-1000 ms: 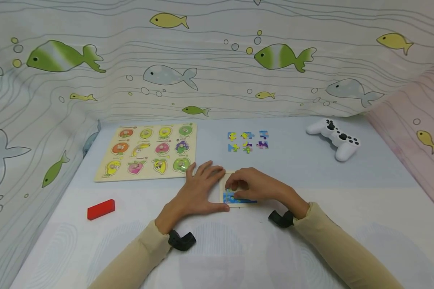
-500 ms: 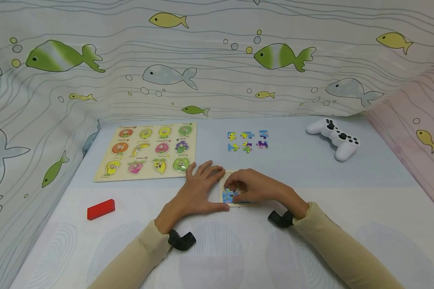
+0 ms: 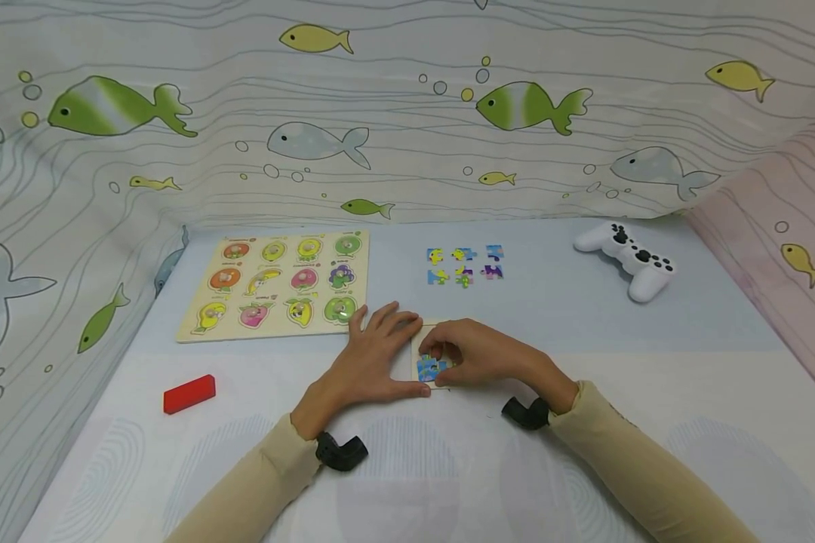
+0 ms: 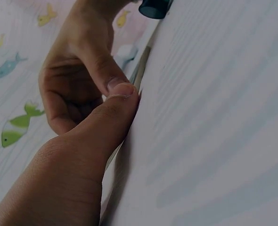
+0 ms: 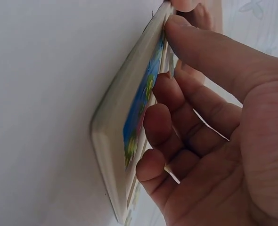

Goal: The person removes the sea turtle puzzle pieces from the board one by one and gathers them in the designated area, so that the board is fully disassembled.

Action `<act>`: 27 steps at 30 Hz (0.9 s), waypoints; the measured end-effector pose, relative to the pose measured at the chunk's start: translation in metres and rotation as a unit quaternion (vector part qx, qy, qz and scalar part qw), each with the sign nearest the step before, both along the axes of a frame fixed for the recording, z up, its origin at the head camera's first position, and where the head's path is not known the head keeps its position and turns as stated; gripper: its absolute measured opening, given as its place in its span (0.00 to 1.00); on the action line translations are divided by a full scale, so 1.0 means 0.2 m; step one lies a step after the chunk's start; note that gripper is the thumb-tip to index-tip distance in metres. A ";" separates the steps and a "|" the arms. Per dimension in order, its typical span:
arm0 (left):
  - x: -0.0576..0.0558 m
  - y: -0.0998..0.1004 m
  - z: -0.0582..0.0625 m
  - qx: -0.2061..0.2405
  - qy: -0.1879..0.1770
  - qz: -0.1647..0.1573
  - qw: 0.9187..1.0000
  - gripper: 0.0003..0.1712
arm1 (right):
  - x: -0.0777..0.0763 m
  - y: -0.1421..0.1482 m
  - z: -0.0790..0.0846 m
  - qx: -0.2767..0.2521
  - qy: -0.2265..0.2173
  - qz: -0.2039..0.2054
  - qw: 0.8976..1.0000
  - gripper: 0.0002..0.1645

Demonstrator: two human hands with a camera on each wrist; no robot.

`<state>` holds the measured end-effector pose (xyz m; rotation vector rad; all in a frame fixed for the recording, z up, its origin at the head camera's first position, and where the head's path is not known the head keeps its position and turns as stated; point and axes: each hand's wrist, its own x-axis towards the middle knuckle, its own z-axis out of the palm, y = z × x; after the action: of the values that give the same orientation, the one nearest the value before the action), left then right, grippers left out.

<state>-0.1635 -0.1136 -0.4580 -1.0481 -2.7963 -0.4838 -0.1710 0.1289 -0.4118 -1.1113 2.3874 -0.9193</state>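
Note:
A small wooden puzzle tray lies in front of me, with blue jigsaw pieces in its near left part. My left hand is spread along the tray's left side, its thumb at the near left corner. Over the tray, my right hand has its fingers curled down and pinches a puzzle piece. In the right wrist view that puzzle piece shows as a thin pale edge by the thumb and index finger. The back of the right hand hides much of the tray in the head view.
Several loose jigsaw pieces lie in two rows beyond the tray. A wooden fruit puzzle board lies at the back left, near the left fingertips. A red block is at the left, and a white game controller at the back right.
My right hand has shifted slightly on the tray, and a paler blue piece now shows at its thumb over the near left part. The left hand has stayed in place.

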 end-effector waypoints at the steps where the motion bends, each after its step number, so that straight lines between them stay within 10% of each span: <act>1: 0.00 0.00 0.00 0.002 0.002 -0.001 1.000 0.59 | 0.00 0.00 0.00 0.001 0.001 0.000 1.000 0.23; 27: 0.01 0.00 0.00 0.003 0.008 0.003 1.000 0.58 | -0.13 0.12 -0.01 -0.044 0.017 -0.069 0.997 0.25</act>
<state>-0.1612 -0.1137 -0.4572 -1.0387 -2.7820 -0.4807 -0.1970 0.1539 -0.4137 -1.0125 2.4986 -1.0693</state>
